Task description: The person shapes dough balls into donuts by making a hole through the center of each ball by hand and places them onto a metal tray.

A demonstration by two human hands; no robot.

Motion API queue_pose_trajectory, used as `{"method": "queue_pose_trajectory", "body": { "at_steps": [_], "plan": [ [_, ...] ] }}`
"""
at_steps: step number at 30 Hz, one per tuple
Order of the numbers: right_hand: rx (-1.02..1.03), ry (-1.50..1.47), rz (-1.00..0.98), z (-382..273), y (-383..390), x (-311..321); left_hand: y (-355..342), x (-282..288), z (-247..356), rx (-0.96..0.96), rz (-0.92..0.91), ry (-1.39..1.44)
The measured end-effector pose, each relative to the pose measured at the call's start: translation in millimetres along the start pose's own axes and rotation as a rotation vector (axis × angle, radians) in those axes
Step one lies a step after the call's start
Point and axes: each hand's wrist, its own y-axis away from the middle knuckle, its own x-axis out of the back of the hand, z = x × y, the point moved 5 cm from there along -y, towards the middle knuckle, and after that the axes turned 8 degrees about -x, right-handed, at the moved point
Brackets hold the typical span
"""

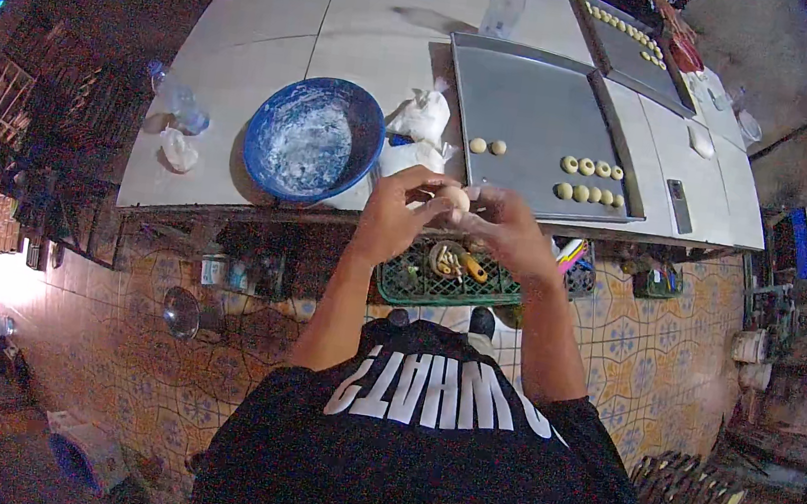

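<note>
Between my two hands, just over the table's near edge, is a small pale dough ball [455, 197]. The fingers of my left hand [398, 213] pinch it from one side. From the other side, the fingertips of my right hand [512, 233] close on it. Beyond them lies a large grey metal tray [533, 102]. Two dough balls [488, 147] rest at its near left, and two short rows of dough pieces [591, 180] sit at its near right, the farther row with dented tops. A blue basin [315, 140] dusted with white flour stands left of my hands.
White plastic bags [422, 118] lie between basin and tray. A phone-like dark slab [679, 206] is right of the tray. A second tray [639, 54] with dough pieces stands at the far right by another person's hand [681, 29]. Below the table edge sits a green crate [451, 276].
</note>
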Motion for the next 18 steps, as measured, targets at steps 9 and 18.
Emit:
{"method": "queue_pose_trajectory", "body": {
  "at_steps": [9,18],
  "plan": [
    [0.023,-0.142,0.021,-1,-3,-1,0,-6,-17,0.118,0.061,0.269],
    [0.138,-0.018,0.148,7,-15,1,-7,-9,-14,0.088,0.165,0.3]
  ]
}}
